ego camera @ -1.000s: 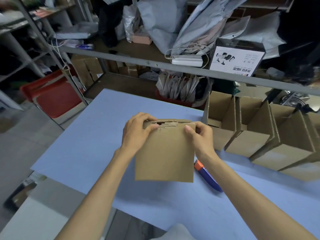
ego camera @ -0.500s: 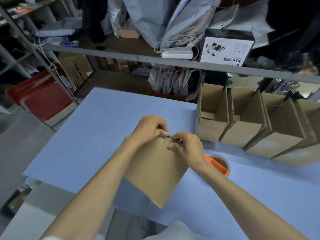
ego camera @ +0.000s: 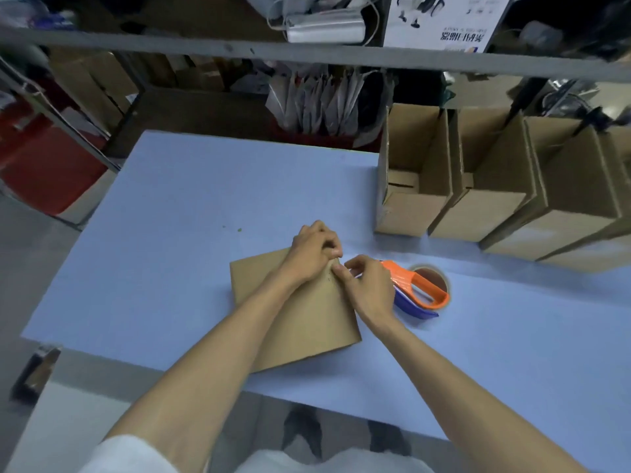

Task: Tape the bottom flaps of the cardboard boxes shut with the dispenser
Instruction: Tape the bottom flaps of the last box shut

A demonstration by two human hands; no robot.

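Since half a second ago the flattened box has dropped from its tilted pose, where one corner hung past the near edge, and now lies flat on the blue table. Our view has also dipped, so the dispenser shows almost whole where before we saw only part of it.

We keep both hands together at the box's far right corner. Our left hand curls its fingers over that corner from above. Our right hand pinches the same edge between thumb and forefinger, just beside the left, and the two hands touch. Both are clamped on the cardboard. We cannot tell which layer or flap each hand has hold of, because the fingers cover that spot.

The box sits a little right of the table's middle, turned at an angle, with its near corner close to the table's front edge. Our left forearm crosses over it.

The dispenser lies on the table just to the right of our right hand, partly behind it. Its orange handle is uppermost, a blue body lies below, and the brown tape roll sits at its far end. Neither hand touches it.

At the far right of the table a row of open boxes stands upright, side by side and leaning on one another, well apart from the box we hold.

Beyond the table a grey shelf rail runs across. On the shelf above it sit a white power strip and a printed carton, and a bunch of mailer bags stands below.
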